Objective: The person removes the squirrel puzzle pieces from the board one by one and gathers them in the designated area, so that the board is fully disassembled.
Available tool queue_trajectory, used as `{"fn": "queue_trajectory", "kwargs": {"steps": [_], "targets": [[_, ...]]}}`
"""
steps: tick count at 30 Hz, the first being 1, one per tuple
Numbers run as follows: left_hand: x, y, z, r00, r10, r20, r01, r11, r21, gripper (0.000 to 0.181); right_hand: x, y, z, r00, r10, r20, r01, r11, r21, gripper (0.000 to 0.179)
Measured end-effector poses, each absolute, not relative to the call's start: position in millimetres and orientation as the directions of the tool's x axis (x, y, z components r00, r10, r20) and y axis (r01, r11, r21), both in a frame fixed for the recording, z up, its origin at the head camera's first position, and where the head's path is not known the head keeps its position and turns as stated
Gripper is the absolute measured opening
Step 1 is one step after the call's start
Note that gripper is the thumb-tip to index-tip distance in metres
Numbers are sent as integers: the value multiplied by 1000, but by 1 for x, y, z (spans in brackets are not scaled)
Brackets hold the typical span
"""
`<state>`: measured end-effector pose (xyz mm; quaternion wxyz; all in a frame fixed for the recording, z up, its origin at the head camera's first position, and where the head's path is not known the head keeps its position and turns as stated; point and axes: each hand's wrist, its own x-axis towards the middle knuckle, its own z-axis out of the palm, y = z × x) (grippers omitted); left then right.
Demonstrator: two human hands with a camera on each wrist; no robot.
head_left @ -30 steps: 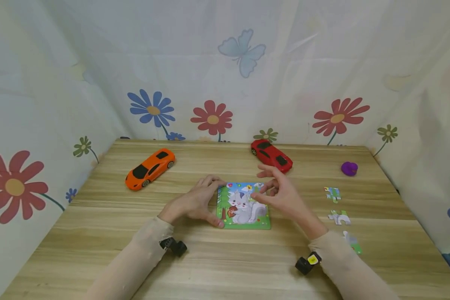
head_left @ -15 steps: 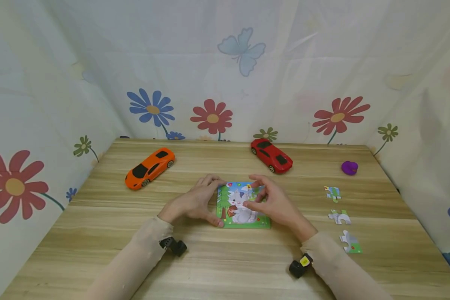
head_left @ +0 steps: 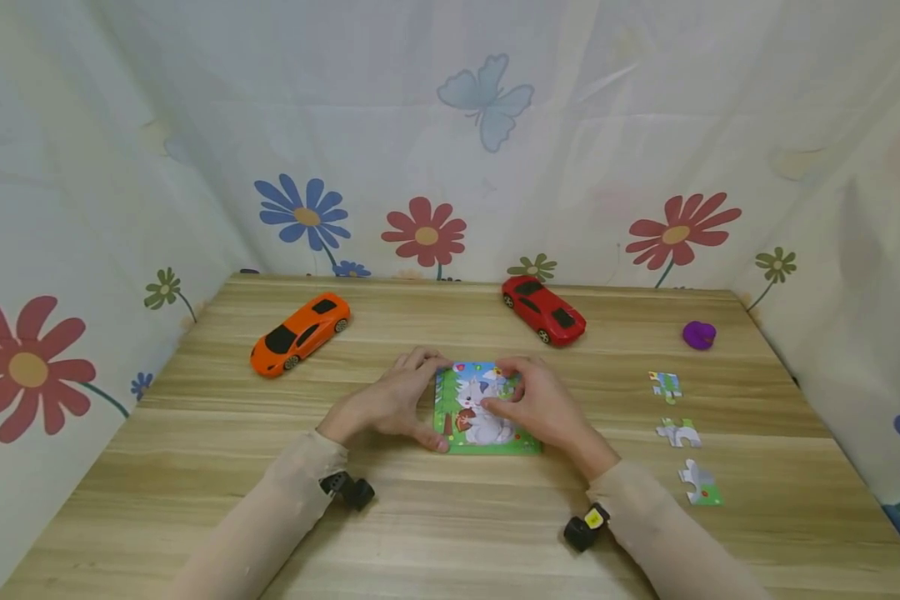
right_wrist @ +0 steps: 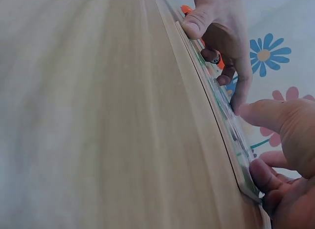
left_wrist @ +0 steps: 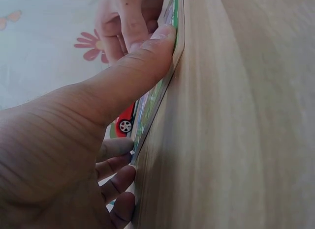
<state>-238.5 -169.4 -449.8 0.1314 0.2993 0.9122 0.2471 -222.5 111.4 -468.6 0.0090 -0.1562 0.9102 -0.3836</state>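
Note:
A flat jigsaw puzzle (head_left: 486, 437), showing a light grey cartoon squirrel, lies on the wooden table. My left hand (head_left: 386, 404) holds its left side, thumb on the near corner and forefinger at the far one. The left wrist view shows that thumb (left_wrist: 160, 40) over the puzzle's edge. My right hand (head_left: 551, 408) is over the right half, thumb and forefinger bent, their tips apart on the picture. In the right wrist view, the other right fingers (right_wrist: 261, 176) curl at the board's right end. Much of the right column is hidden beneath this hand.
Three loose puzzle pieces, the far one (head_left: 666, 385), the middle one (head_left: 681, 433) and the near one (head_left: 701, 483), lie in a column at right. Beyond are an orange toy car (head_left: 300, 335), a red toy car (head_left: 543, 311) and a purple toy (head_left: 699, 335).
My right hand has come left and lower onto the puzzle, with its thumb and forefinger farther over the picture. My left hand and the loose pieces stay in place.

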Motion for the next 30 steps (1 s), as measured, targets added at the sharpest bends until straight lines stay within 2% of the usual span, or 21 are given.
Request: {"fn": "queue_trajectory", "kwargs": {"steps": [10, 30], "targets": [[-240, -167, -451, -786, 610, -102, 475, 700, 533, 130, -223, 101, -464, -952, -292, 94, -283, 715, -639, 59], [-241, -169, -451, -777, 624, -87, 496, 692, 524, 126, -225, 100, -463, -940, -323, 112, -323, 735, -596, 66]]}}
